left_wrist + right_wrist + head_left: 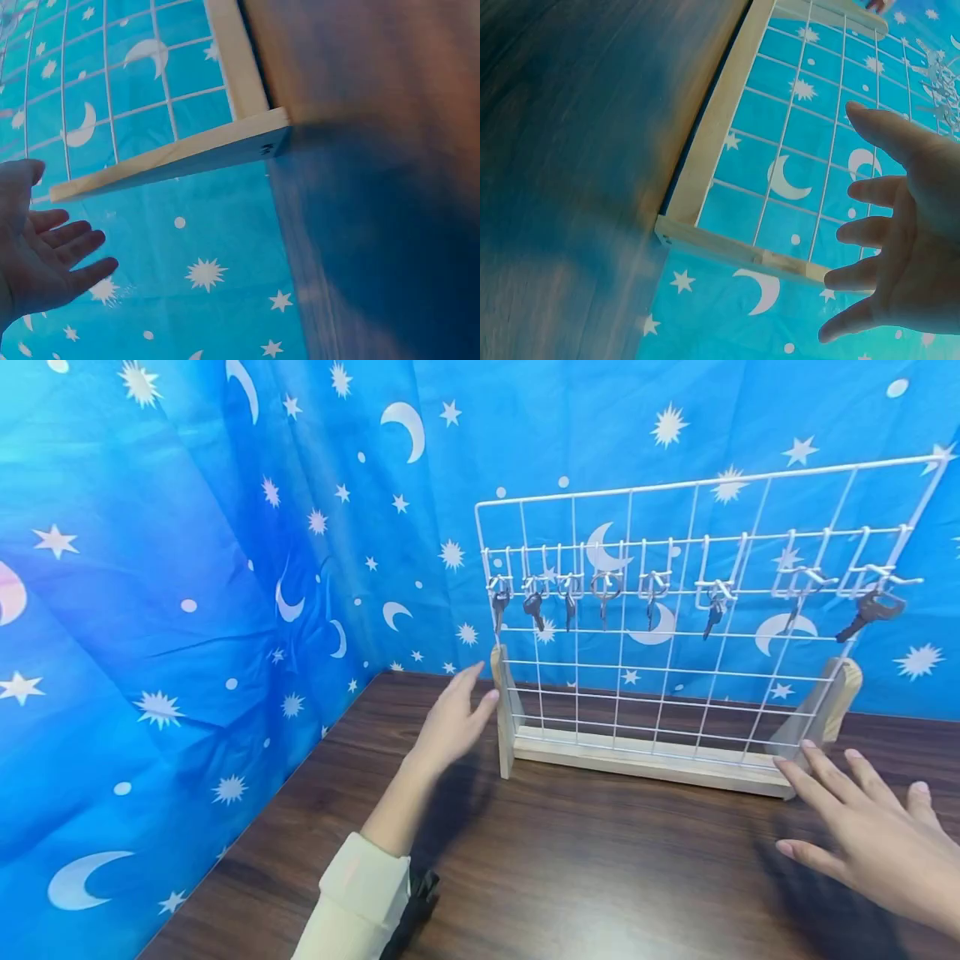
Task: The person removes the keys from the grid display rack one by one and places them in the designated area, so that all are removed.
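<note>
A white wire grid rack (618, 668) stands upright in a pale wooden base (645, 758) on the table. Several keys hang from white hooks along its upper part, among them a dark key (870, 610) at the right end and another key (534, 606) toward the left. My left hand (450, 718) is beside the rack's left wooden upright (504, 710), fingers extended and holding nothing. On the other side, my right hand (862, 818) spreads its fingers in front of the right upright (825, 702). In the right wrist view its palm (922, 240) holds nothing.
The dark wood-grain table (600, 868) extends in front of the rack. A blue curtain (420, 552) with white moons and stars hangs behind and along the left side. A small black object (427, 887) shows at the left sleeve.
</note>
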The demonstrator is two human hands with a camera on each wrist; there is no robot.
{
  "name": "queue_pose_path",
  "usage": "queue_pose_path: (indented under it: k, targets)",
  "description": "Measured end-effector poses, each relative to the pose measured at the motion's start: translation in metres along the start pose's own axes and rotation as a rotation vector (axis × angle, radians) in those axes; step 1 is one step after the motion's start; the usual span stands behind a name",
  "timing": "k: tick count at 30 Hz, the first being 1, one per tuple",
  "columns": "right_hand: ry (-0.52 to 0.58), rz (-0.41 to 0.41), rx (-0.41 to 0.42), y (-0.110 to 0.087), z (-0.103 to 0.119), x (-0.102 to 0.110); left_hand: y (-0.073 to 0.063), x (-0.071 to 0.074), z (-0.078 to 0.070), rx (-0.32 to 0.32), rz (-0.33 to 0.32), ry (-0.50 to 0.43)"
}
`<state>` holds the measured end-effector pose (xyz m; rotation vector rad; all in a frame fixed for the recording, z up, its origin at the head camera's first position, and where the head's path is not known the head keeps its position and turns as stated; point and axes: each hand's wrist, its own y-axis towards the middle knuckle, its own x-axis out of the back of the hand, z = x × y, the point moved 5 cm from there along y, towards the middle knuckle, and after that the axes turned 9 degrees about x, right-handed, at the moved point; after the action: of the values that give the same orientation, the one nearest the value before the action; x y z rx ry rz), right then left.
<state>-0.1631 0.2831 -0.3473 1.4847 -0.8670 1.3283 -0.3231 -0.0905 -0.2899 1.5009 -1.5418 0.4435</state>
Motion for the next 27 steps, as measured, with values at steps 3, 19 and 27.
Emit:
queue_pose_path:
  k: [3, 19, 27]
  targets:
    - [-0.017, -0.024, 0.022, 0.002, 0.007, 0.004, 0.018, 0.003, 0.0, 0.02, -0.004, -0.202]
    - [-0.008, -0.336, 0.248, 0.026, 0.044, 0.037, 0.063, -0.007, 0.014, 0.081, 0.094, -0.863]
    - [0.112, -0.355, 0.291, 0.045, 0.059, 0.04, 0.053, -0.001, -0.001, 0.045, 0.076, -0.919]
